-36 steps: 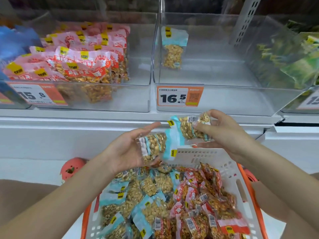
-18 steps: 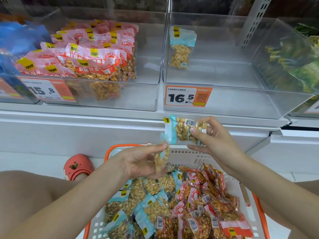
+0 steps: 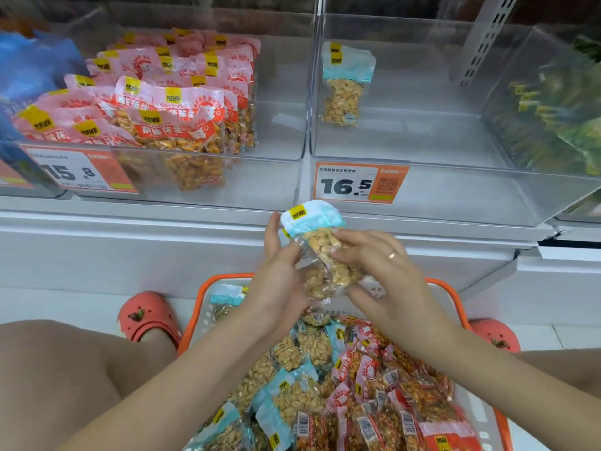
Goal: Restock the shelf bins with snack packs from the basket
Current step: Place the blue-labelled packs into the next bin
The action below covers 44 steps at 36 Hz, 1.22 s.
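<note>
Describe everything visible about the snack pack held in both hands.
The blue-topped peanut pack is a clear plastic pouch of pale peanuts with a light blue and white header bearing a yellow label. It is held tilted above the orange basket, below the 16.5 price tag. The left hand and right hand grip it from either side.

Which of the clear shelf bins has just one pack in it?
The bin with the 16.5 price tag, above the hands: it holds a single blue-topped peanut pack standing at the back. The bin on its left holds many pink packs.
</note>
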Each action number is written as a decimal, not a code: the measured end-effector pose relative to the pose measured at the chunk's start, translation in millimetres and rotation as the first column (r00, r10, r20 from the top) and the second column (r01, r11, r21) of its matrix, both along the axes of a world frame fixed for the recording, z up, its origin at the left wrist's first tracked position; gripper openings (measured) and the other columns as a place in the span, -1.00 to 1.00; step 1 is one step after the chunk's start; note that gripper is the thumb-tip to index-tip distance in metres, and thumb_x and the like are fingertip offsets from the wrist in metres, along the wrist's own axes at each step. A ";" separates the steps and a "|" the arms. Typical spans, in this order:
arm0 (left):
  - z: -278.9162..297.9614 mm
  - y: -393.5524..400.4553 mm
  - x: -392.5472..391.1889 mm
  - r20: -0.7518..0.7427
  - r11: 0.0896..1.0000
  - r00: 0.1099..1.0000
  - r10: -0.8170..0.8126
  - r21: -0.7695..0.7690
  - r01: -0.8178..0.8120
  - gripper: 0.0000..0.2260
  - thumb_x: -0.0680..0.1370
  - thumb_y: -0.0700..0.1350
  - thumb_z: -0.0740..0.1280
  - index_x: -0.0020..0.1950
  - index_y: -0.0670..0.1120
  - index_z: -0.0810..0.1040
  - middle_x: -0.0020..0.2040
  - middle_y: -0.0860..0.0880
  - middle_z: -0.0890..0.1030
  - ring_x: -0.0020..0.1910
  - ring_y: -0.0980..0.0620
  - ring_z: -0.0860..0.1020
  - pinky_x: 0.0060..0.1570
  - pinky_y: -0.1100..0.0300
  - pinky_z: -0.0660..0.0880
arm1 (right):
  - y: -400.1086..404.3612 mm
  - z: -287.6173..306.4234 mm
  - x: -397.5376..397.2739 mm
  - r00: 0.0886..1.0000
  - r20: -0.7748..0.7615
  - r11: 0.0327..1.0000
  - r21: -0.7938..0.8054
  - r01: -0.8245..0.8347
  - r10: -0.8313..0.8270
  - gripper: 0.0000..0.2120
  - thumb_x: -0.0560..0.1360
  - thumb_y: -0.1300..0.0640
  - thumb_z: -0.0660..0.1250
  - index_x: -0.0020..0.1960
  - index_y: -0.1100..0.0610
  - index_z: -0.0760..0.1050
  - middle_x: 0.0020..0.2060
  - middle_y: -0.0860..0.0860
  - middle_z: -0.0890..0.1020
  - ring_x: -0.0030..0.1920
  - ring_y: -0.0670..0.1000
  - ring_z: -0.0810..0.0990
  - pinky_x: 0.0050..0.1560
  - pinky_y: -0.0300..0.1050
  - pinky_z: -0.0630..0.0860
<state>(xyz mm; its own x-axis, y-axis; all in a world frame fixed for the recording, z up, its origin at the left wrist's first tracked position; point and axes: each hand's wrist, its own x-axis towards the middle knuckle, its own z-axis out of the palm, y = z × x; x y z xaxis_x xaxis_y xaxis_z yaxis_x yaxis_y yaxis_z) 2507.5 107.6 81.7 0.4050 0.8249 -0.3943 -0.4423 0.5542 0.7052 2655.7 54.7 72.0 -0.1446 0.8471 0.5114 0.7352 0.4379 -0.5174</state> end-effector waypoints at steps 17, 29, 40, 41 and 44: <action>11.8 -3.0 2.9 -0.069 0.983 0.985 -0.157 0.084 0.162 -0.56 0.43 -0.10 0.38 0.30 -0.16 0.49 0.08 -0.14 0.66 0.00 -0.06 0.64 -0.07 0.00 0.62 | 0.7 -7.4 7.7 0.995 0.033 0.991 0.090 -0.096 0.093 -0.72 0.55 0.13 0.30 0.25 0.10 0.49 0.26 0.03 0.49 0.30 0.06 0.44 0.37 -0.20 0.29; 19.4 -1.4 1.3 -0.120 0.963 0.975 -0.189 0.170 0.208 -0.51 0.32 -0.19 0.50 0.23 -0.14 0.51 0.06 -0.14 0.66 -0.04 -0.05 0.64 -0.08 0.07 0.61 | -2.6 32.0 11.1 0.668 -0.643 0.721 -0.655 -0.226 -0.375 -0.06 0.03 -0.15 0.64 0.30 -0.17 0.25 0.28 -0.09 0.47 0.26 0.03 0.54 0.20 0.00 0.54; 30.9 5.8 -1.8 -0.325 0.837 0.901 -0.286 0.372 0.400 -0.57 0.32 -0.16 0.51 0.17 -0.08 0.55 0.13 -0.13 0.64 0.03 -0.01 0.64 -0.10 0.20 0.57 | 0.3 32.3 20.3 0.601 -0.747 0.723 -0.578 -0.378 -0.283 -0.24 0.06 0.03 0.70 0.21 -0.06 0.50 0.08 0.09 0.67 0.11 0.16 0.65 0.09 0.09 0.59; 32.2 5.8 -1.6 -0.324 0.831 0.901 -0.290 0.382 0.404 -0.59 0.31 -0.15 0.48 0.15 -0.07 0.55 0.10 -0.11 0.65 0.02 -0.01 0.64 -0.08 0.18 0.58 | 0.7 33.2 20.4 0.617 -0.734 0.741 -0.576 -0.346 -0.283 -0.30 0.12 0.11 0.67 0.21 -0.02 0.50 0.07 0.07 0.68 0.11 0.16 0.64 0.08 0.08 0.60; 39.2 5.8 -2.2 -0.317 0.814 0.902 -0.294 0.411 0.410 -0.60 0.26 -0.18 0.44 0.10 -0.05 0.56 0.02 0.00 0.66 -0.02 0.01 0.64 -0.05 0.16 0.60 | 2.0 39.9 21.7 0.662 -0.702 0.762 -0.571 -0.306 -0.261 -0.34 0.18 0.22 0.64 0.22 0.04 0.49 0.06 0.06 0.68 0.10 0.14 0.65 0.06 0.07 0.61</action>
<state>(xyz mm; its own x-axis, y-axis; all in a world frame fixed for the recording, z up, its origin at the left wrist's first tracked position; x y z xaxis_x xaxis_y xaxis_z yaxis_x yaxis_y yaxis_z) 2505.3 113.5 120.8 0.6495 0.7498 -0.1263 -0.0750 0.2285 0.9707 2677.4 56.7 111.8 -0.0052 0.9863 -0.1649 -0.0008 -0.1649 -0.9863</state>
